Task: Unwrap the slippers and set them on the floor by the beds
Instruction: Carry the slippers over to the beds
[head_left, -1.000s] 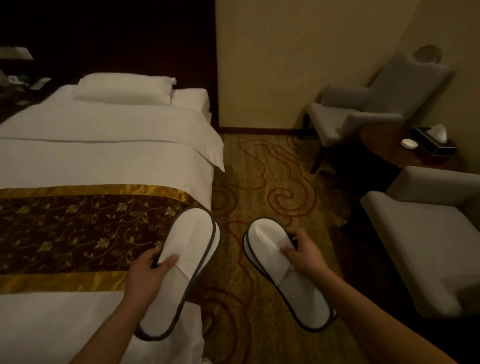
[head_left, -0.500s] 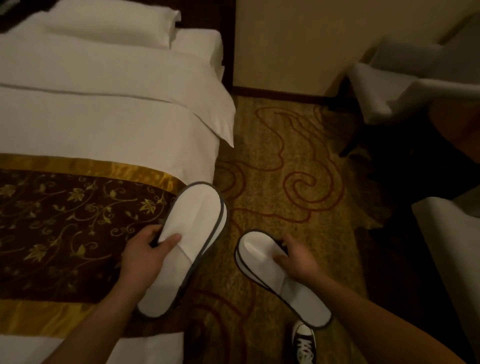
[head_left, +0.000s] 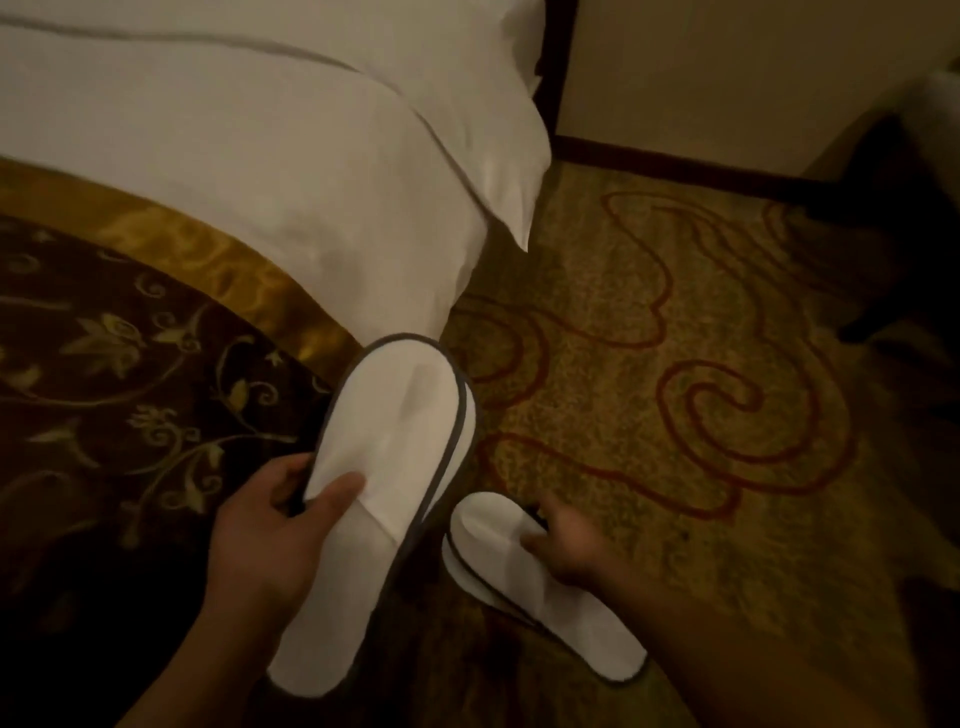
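The step in hand looks like setting the pair down on the carpet (head_left: 649, 364) beside the bed (head_left: 260, 156). To do it well, the right slipper (head_left: 524, 577) should go flat with its sole fully down and its toe pointing toward 12 o'clock, close along the bed's side; then the left slipper (head_left: 395, 467) should come down just beside it at 9 o'clock, parallel and with the heels level, so the two read as a neat pair that feet can slide into.

The left hand (head_left: 265, 540) has its grip closed on the left slipper at the mouth of the upper, thumb on top and fingers hidden beneath, holding it in the air over the bed's edge. The right hand (head_left: 566, 540), lower and at 3 o'clock of the left, pinches the right slipper's upper near the floor; whether the sole touches the carpet I cannot tell.

Both slippers are thin, flat and white, edged with dark piping, their uppers pressed down and creased. No wrapper shows on either.
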